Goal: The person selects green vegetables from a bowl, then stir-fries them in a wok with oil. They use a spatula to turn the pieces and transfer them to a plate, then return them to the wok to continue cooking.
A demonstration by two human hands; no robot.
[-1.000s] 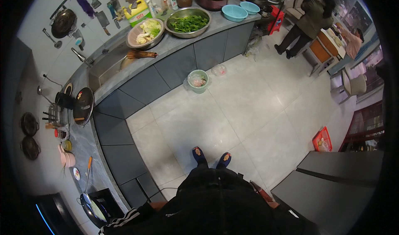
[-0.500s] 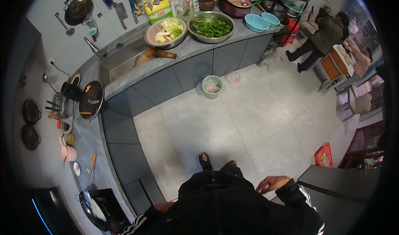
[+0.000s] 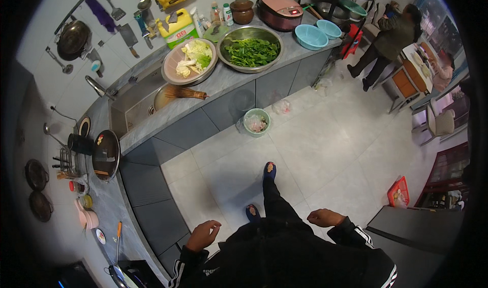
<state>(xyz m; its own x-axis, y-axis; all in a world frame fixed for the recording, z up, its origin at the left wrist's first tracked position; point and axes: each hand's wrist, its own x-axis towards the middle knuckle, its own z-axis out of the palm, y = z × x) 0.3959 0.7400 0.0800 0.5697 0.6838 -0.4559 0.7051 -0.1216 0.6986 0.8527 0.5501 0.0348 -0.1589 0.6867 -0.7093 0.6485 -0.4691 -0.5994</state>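
My left hand [image 3: 204, 235] hangs in the air beside my body, its fingers loosely bent and a little apart, with nothing in it. On the other side, my right hand [image 3: 326, 218] is held over the floor with the fingers curled in, and no object shows in it. Neither hand touches the counter. On the counter ahead are a steel basin of green leaves [image 3: 252, 53], a pink basin of cut cabbage [image 3: 189, 60] and a whisk brush [image 3: 185, 93] lying across the sink's edge. A wok [image 3: 120, 277] is partly visible at the lower left, near a spatula [image 3: 118, 242].
A green waste bin [image 3: 256, 122] stands on the floor before the cabinets. A red basket [image 3: 398, 191] lies at right, by a dark cabinet [image 3: 406, 232]. Another person [image 3: 391, 38] stands at the far right, near a chair [image 3: 405, 80]. A pan lid [image 3: 106, 155] rests on the left counter.
My left hand has come into full view, moving up and forward. My right hand has shifted slightly left. One foot has stepped forward, and the counter appears nearer.
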